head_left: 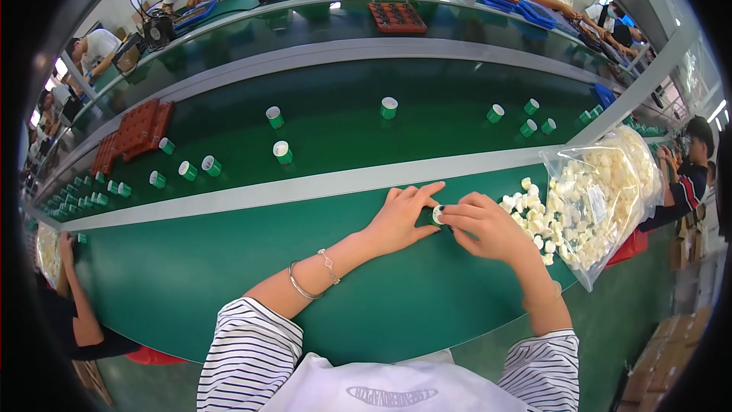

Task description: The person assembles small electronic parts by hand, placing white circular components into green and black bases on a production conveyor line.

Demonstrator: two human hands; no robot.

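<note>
My left hand [398, 221] rests over the green worktable [229, 282] with thumb and fingers around a small green cylinder [430, 220]. At the cylinder's end sits a white cap [438, 215], and the fingertips of my right hand [488, 227] press on it. Most of the cylinder is hidden by my fingers. Just right of my right hand lies a spread of loose white caps [528, 206]. They spill out beside a clear plastic bag [598, 198] filled with more of the same.
Beyond a pale rail [328, 183] runs a green conveyor belt [335, 122] carrying several green-and-white cylinders [283, 152]. Reddish-brown trays [137, 128] are stacked at its left, and another tray [397, 17] lies farther back. Co-workers sit at both sides and across the line.
</note>
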